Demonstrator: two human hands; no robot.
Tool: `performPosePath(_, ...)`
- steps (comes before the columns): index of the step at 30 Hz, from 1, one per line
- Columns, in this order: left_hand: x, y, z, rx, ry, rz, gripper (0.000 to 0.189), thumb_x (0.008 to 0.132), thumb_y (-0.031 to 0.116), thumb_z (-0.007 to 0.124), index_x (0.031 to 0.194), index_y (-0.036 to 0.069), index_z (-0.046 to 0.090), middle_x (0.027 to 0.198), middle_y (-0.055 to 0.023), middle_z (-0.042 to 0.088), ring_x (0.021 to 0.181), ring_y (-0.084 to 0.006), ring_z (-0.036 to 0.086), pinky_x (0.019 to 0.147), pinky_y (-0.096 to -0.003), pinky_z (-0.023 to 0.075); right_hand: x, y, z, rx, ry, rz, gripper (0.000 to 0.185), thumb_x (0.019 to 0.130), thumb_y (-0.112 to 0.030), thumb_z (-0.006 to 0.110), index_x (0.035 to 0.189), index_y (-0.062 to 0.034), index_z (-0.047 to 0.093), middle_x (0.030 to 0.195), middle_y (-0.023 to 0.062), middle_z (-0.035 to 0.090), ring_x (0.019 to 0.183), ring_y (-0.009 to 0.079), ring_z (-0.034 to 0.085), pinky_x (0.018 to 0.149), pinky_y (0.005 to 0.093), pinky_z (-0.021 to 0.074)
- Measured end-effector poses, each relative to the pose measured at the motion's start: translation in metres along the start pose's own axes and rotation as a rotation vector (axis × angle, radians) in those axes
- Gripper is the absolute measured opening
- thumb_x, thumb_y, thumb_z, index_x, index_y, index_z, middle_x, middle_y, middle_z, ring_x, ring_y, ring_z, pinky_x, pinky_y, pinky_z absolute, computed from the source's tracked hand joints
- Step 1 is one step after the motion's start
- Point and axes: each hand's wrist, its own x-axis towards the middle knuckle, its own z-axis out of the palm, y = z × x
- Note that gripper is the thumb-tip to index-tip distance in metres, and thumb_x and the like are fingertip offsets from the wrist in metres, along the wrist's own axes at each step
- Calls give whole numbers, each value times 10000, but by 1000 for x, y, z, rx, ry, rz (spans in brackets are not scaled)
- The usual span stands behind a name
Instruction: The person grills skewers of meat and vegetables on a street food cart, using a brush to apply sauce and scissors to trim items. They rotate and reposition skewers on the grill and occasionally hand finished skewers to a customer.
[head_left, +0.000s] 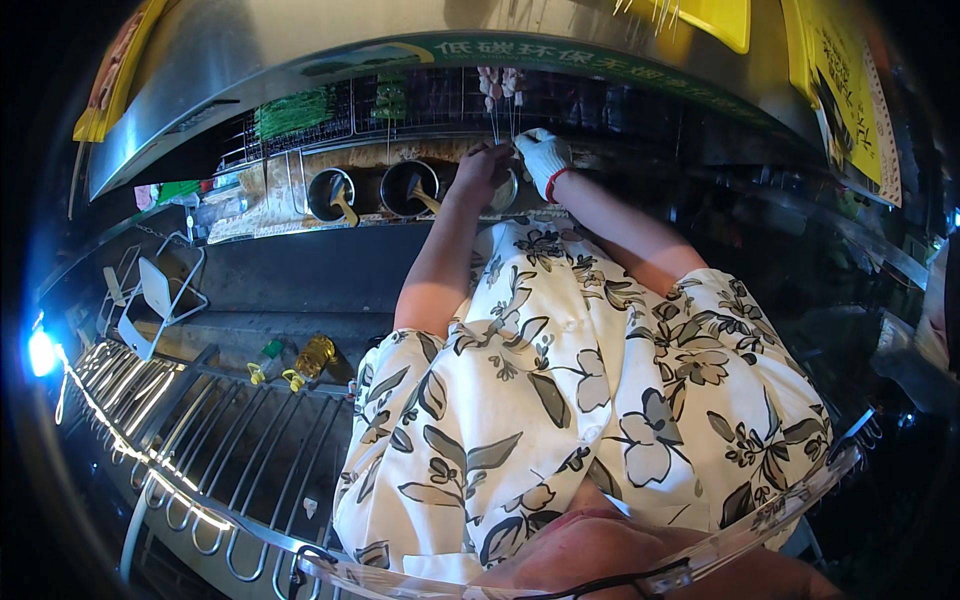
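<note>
My left hand (486, 171), bare, has its fingers closed at the lower ends of thin skewers with pale meat pieces (490, 88) on the grill (442, 112). Beside it, nearly touching, my right hand (541, 154) wears a white knitted glove with a red cuff, its fingers bent at the ends of the skewers (514, 112). A round container (504, 191) sits partly hidden below my hands. To the left stand two metal pots (385, 187) (315, 196) with brushes in them. Green skewered food (390, 97) lies on the grill farther left.
A metal hood (315, 41) with a green printed strip overhangs the grill. More green food (296, 112) lies at its left. A folding chair (156, 289), bottles (315, 354) and a metal railing (247, 442) are on the left. Yellow signs (844, 90) hang at the upper right.
</note>
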Motion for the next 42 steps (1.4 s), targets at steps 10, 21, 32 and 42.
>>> performPosePath(10, 4, -5, 3, -175, -93, -120, 54, 934, 116, 586, 907, 70, 577, 760, 1, 547, 660, -108, 522, 566, -236, 434, 14, 21, -4, -102, 85, -127, 119, 910, -197, 600, 973, -108, 648, 725, 8, 613, 507, 101, 511, 434, 282, 423)
performPosePath(21, 11, -10, 9, -144, -33, -27, 46, 894, 85, 633, 918, 86, 593, 816, -28, 620, 740, -147, 596, 630, -290, 472, 12, 5, -16, -193, 156, -123, 163, 884, -228, 614, 955, -91, 666, 846, 96, 678, 701, 204, 625, 614, 343, 480)
performPosePath(32, 29, -25, 5, -315, -307, -145, 134, 942, 96, 566, 1062, 37, 577, 1003, -92, 634, 899, -220, 626, 825, -344, 532, -5, -19, -37, -479, 248, -230, 193, 874, -270, 624, 948, -101, 682, 877, 107, 701, 777, 246, 671, 693, 362, 520)
performPosePath(42, 7, -12, 14, -73, -154, -41, 189, 968, 227, 558, 1029, 50, 586, 917, -45, 631, 823, -172, 622, 770, -320, 530, 17, 12, -26, -377, 138, -227, 222, 883, -266, 637, 1003, -85, 686, 814, 72, 690, 641, 173, 628, 564, 328, 493)
